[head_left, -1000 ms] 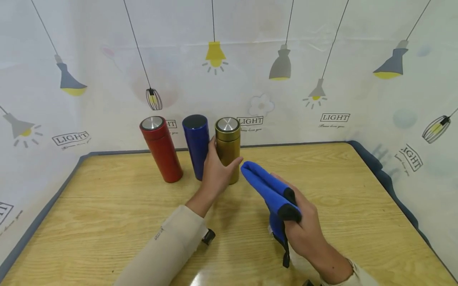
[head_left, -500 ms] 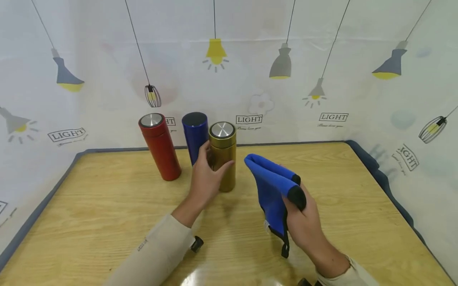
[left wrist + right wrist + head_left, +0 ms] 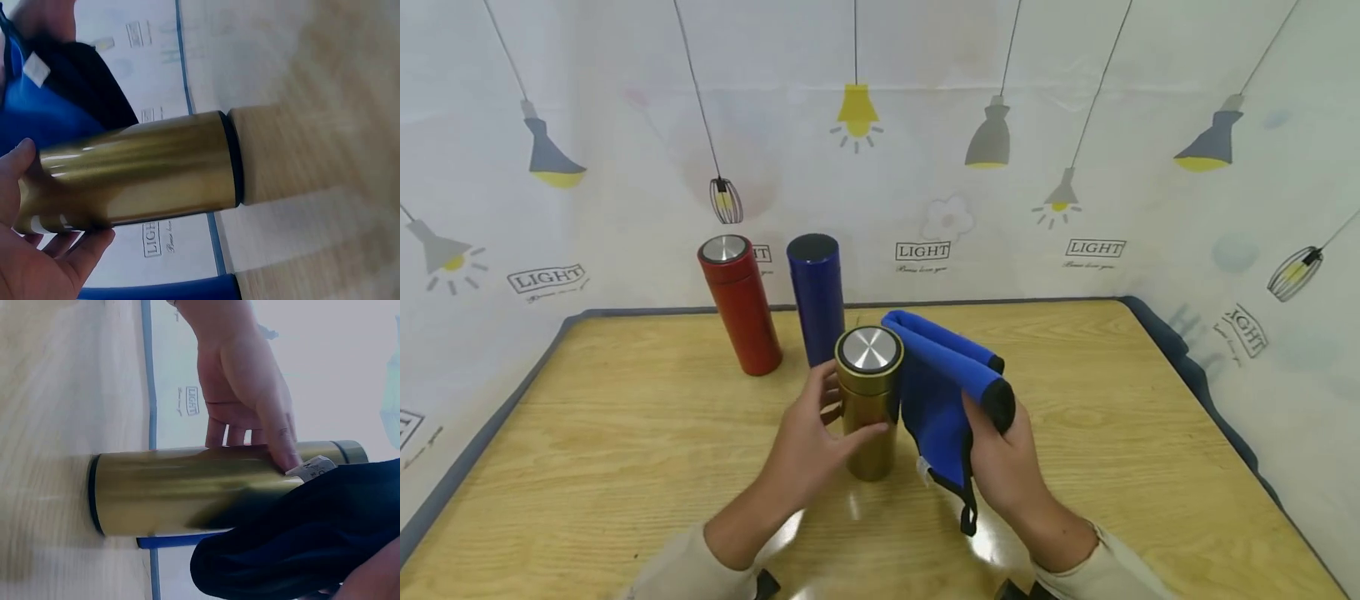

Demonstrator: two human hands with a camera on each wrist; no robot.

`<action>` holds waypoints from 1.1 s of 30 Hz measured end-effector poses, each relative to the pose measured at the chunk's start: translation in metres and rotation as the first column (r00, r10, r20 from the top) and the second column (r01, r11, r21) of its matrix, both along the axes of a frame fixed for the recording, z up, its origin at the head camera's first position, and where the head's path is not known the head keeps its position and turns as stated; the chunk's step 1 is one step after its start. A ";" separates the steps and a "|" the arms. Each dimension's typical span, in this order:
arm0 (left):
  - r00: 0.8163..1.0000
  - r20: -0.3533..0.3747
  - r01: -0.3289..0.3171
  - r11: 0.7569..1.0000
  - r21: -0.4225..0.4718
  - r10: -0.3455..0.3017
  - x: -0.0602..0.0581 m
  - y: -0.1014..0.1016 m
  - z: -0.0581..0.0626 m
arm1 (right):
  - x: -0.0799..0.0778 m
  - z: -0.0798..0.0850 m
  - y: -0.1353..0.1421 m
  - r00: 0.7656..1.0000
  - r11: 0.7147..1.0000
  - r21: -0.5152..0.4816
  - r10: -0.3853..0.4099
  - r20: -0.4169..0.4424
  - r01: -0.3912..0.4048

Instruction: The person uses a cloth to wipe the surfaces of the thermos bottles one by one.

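My left hand (image 3: 808,442) grips a gold thermos (image 3: 869,417) with a brushed-steel lid top, thumb in front and fingers round its left side. It is upright, and its dark base sits right at the tabletop in the left wrist view, where the gold thermos (image 3: 144,175) lies across the picture. My right hand (image 3: 1011,467) holds a folded blue cloth (image 3: 940,392) with black edging and a hanging loop. The cloth overlaps the right side of the thermos in the head view. A white tag (image 3: 312,469) shows on the cloth in the right wrist view.
Behind the gold thermos stand a blue thermos (image 3: 817,300) and, to its left, a red thermos (image 3: 741,308). The wooden table (image 3: 625,433) ends at a wall covering (image 3: 1037,242) printed with lamps.
My left hand has drawn the gold thermos away from the blue one, toward me. The cloth in my right hand has come left, up beside the thermos.
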State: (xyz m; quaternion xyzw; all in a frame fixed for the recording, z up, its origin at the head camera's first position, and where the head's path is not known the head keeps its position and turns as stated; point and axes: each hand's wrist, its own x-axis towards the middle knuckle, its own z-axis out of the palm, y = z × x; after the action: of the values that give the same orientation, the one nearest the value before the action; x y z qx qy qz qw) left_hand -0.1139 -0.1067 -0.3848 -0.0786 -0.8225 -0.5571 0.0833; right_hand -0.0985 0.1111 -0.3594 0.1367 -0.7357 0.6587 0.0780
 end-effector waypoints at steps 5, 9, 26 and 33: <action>1.000 0.012 0.029 1.000 -0.012 -0.029 0.014 -0.003 -0.004 | 0.005 -0.010 -0.011 0.995 0.995 -0.023 0.100 -0.020 -0.100; 0.999 -0.029 0.040 0.997 -0.073 -0.042 0.020 -0.003 -0.005 | 0.012 -0.015 -0.019 0.991 0.991 0.000 0.131 -0.025 -0.132; 0.987 -0.153 -0.003 0.955 -0.297 -0.045 0.016 0.005 -0.003 | 0.016 -0.035 -0.024 0.969 0.968 0.064 0.237 0.070 -0.241; 0.992 -0.111 0.028 0.952 -0.303 -0.065 0.011 0.002 0.005 | 0.012 -0.033 -0.022 0.961 0.964 0.064 0.249 0.124 -0.258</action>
State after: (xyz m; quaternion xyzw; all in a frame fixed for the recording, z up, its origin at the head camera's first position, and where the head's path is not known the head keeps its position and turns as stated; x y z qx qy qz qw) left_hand -0.1034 -0.1046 -0.3802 -0.1430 -0.8892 -0.4213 0.1065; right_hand -0.0864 0.0891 -0.3927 0.1948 -0.7409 0.6405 -0.0547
